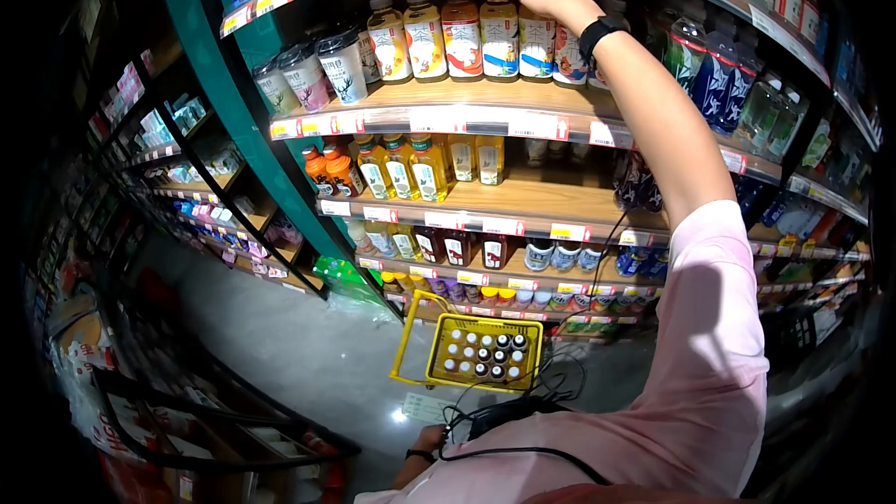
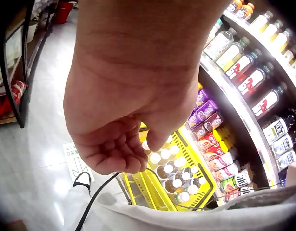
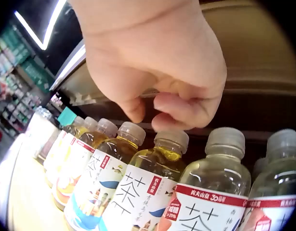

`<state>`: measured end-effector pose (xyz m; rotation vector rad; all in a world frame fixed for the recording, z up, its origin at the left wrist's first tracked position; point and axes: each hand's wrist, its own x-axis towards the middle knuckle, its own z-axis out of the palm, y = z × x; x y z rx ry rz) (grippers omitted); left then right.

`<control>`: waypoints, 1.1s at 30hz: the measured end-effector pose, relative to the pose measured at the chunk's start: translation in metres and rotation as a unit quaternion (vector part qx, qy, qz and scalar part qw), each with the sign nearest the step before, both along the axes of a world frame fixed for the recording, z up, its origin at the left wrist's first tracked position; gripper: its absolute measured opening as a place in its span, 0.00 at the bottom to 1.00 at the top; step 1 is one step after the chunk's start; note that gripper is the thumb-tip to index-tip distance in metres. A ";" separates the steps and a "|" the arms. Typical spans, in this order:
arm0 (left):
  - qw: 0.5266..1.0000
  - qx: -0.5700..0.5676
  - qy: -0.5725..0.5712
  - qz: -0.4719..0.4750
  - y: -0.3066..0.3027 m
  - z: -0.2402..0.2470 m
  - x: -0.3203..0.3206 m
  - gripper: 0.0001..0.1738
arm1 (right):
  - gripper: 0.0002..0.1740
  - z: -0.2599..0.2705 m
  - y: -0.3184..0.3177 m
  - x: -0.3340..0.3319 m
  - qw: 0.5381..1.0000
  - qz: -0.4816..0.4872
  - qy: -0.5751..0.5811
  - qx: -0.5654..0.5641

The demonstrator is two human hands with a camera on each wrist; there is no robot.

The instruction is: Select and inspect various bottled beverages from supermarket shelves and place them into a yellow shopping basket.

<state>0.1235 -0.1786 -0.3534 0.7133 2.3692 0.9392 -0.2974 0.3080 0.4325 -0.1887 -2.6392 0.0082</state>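
My right hand (image 1: pixel 555 2) reaches over the front row of bottled tea on an upper shelf. In the right wrist view its thumb and bent fingers (image 3: pixel 179 113) are apart, with nothing between them, and the fingertips are right at the white cap of a tea bottle (image 3: pixel 150 175) with yellow liquid. A paler tea bottle (image 3: pixel 215 168) stands beside it. Low at my side, my left hand (image 2: pixel 124 110) hangs with loosely curled fingers and holds nothing; a black cable (image 2: pixel 97 195) passes by its fingertips.
A yellow wheeled basket (image 1: pixel 434 355) with several capped bottles stands on the floor before the shelves. Paper cups (image 1: pixel 341 65) stand left of the tea. Yellow drink bottles (image 1: pixel 429 173) are one shelf lower. Another shelf rack (image 1: pixel 201 145) lines the aisle at left.
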 end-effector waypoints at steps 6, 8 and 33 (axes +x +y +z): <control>0.991 0.052 -0.097 0.072 0.002 -0.005 0.001 0.13 | 0.19 0.000 -0.050 0.023 0.991 0.046 0.114 0.054; 0.995 0.049 -0.059 0.059 -0.003 -0.006 0.000 0.14 | 0.19 -0.004 -0.058 0.003 0.993 0.045 0.110 0.004; 0.850 0.356 -0.332 0.204 0.117 0.237 -0.192 0.17 | 0.18 -0.062 -0.050 0.264 0.875 0.351 0.334 -0.014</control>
